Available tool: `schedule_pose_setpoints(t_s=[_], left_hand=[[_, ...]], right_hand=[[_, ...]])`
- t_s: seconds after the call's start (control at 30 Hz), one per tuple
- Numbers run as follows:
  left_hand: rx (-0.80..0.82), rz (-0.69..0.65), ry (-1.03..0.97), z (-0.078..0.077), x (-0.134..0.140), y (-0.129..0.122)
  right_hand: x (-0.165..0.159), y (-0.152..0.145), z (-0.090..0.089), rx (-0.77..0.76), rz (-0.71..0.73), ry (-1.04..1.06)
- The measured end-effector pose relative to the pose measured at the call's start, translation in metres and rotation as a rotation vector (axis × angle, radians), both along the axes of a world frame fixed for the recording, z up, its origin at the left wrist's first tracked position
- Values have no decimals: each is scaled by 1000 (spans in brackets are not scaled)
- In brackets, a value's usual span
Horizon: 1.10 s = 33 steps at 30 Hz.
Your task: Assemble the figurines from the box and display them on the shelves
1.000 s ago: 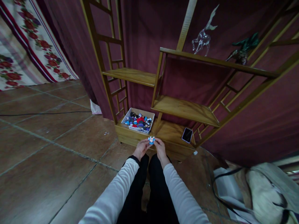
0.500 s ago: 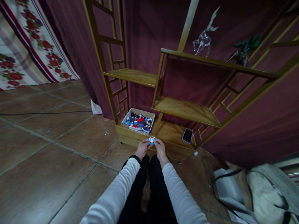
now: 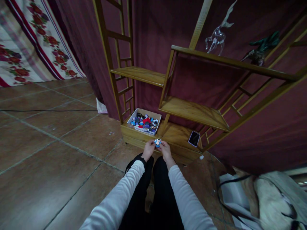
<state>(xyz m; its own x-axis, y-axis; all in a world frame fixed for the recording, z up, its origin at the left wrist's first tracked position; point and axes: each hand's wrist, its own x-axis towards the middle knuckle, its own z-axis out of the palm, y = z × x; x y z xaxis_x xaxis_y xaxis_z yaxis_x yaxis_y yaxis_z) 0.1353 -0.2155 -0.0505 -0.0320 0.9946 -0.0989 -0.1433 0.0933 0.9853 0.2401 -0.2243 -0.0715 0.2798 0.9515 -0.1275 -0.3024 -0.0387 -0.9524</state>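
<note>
Between my two hands is a small blue and white figurine (image 3: 157,142) with a pinkish middle and a dark top. My left hand (image 3: 149,149) pinches its left side, and my right hand (image 3: 166,150) pinches its right side. Both hands are above my knees, in front of the shelf's low base. Just beyond them, to the left, a white cardboard box (image 3: 156,132) holds many small colourful figures in red, blue, purple and black. The figurine's fine details are too small to make out.
A wooden display shelf (image 3: 189,110) stands ahead, with a phone (image 3: 194,138) lying on its lowest board. Higher up are a clear glass horse (image 3: 216,40) and a green-topped figure (image 3: 260,51). A pale bag (image 3: 271,195) rests at the right; a black cable (image 3: 48,110) crosses the tiled floor.
The view has shifted slightly, so the shelf and box appear a little further right and higher. Both hands still hold the figurine in much the same place.
</note>
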Motion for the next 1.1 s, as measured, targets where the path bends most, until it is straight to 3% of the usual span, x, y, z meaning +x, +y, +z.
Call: schedule_pose_setpoints(t_s=[0.43,0.87,1.1], left_hand=[[-62,-17,-72,14,1,-5],[174,-27,274,12,0,-13],[350,-129,520,22,4,-32]], right_hand=[[4,-1,1,3,17,36],[6,-12,22,-1,35,156],[10,-15,24,19,61,272]])
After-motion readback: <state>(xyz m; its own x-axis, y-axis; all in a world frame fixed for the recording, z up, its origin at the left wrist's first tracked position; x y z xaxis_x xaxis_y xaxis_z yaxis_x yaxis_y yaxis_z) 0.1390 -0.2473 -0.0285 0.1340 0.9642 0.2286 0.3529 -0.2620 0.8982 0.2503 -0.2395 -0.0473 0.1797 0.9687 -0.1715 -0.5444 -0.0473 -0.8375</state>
